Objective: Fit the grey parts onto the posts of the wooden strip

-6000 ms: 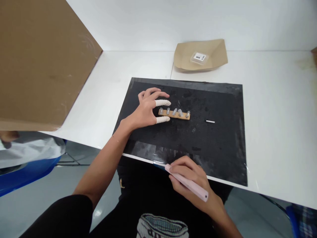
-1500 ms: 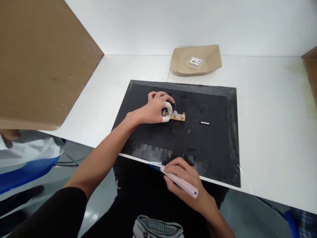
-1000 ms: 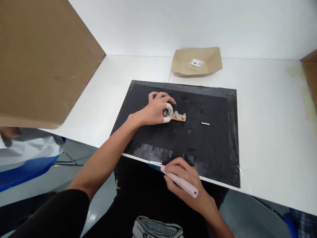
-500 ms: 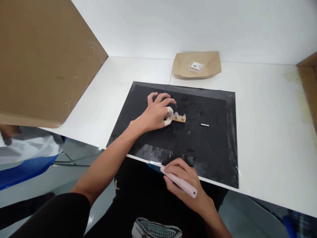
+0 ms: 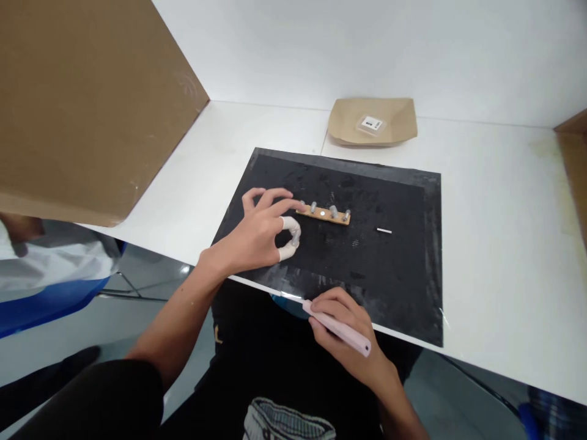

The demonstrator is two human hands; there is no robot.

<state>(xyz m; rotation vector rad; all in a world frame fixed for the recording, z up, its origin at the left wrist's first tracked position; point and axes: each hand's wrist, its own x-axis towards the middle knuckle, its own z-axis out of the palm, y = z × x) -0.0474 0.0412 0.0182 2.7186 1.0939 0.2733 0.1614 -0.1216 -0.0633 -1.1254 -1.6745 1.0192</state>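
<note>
A small wooden strip (image 5: pixel 326 215) with several metal studs standing in it lies on the black mat (image 5: pixel 394 269). My left hand (image 5: pixel 259 235), with white finger cots on thumb and forefinger, is lifted just off the strip's left end and pinches a small grey stud (image 5: pixel 296 235). My right hand (image 5: pixel 342 330) rests at the mat's near edge, closed around a pink pen-like tool (image 5: pixel 342 328). A short white stick (image 5: pixel 384 231) lies on the mat to the right of the strip.
A brown paper tray (image 5: pixel 398 119) with a small labelled bag (image 5: pixel 370 124) sits at the back of the white table (image 5: pixel 504 244). A large cardboard panel (image 5: pixel 82 104) stands at the left; another cardboard edge (image 5: pixel 575 146) shows at the right.
My left hand has drawn back from the strip toward me with a grey stud pinched in its fingers. One stud hole on the strip shows bare. My right hand has stayed put.
</note>
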